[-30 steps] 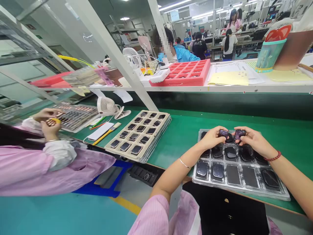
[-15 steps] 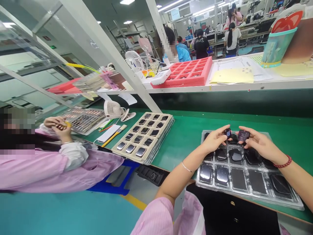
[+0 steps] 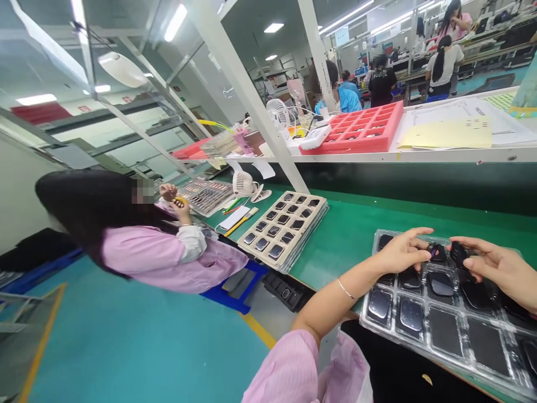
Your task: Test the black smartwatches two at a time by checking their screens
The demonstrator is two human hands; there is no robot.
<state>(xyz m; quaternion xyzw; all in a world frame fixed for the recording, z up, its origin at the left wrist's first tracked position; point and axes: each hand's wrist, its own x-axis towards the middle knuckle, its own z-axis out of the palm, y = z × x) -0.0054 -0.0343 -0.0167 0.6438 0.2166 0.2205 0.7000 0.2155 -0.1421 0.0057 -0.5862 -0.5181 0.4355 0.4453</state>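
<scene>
In the head view, a small dark rounded-rectangular screen piece [image 3: 438, 253] is pinched at the fingertips of the left hand [image 3: 403, 253], just above the far row of a clear plastic pocketed tray [image 3: 371, 320]. It is held nearly flat, long axis across the tray. A second black screen piece [image 3: 458, 254] is grasped in the grip of the right hand [image 3: 501, 270], tilted on edge and pointing toward the left hand. The tray is carried on the green counter [image 3: 348, 235].
</scene>
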